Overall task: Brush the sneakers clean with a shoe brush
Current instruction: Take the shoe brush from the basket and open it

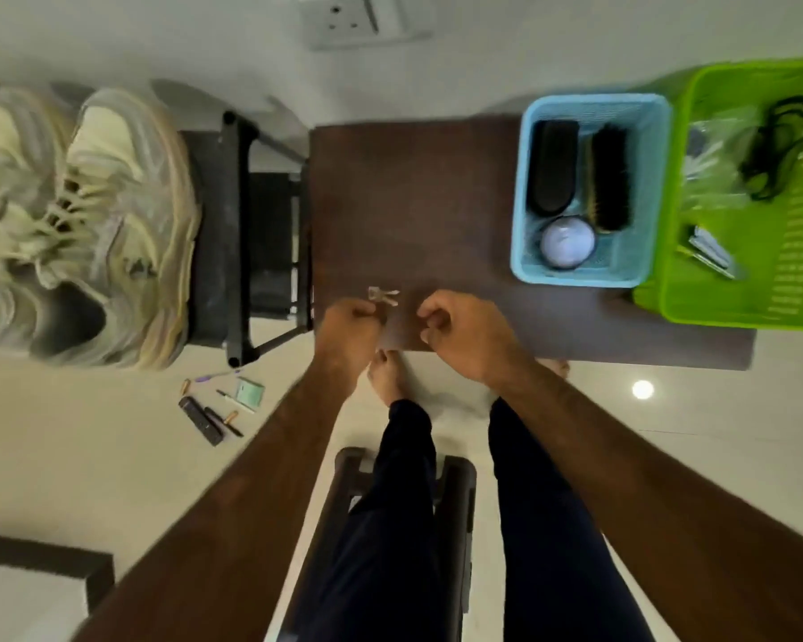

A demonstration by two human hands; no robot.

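A pair of pale beige sneakers point(89, 224) sits on a black stand point(237, 238) at the left. Two dark shoe brushes lie in the blue basket point(525, 234) on the brown table point(413, 201): one with its smooth back up point(552, 166), one showing its bristles point(610, 178). At the table's front edge, my left hand point(351, 324) and my right hand point(460, 331) have curled fingers. They seem to pinch a small see-through packet point(399, 333) between them, with a pale metal bit point(383, 296) at its top. Both hands are far from the sneakers and the brushes.
A round pale tin point(567, 243) lies in the blue basket. A green basket point(668, 298) at the right holds black cords and small tools. Pens and small items point(219, 405) lie on the floor. A wall socket point(344, 16) is at the top. My legs rest on a black stool point(455, 493).
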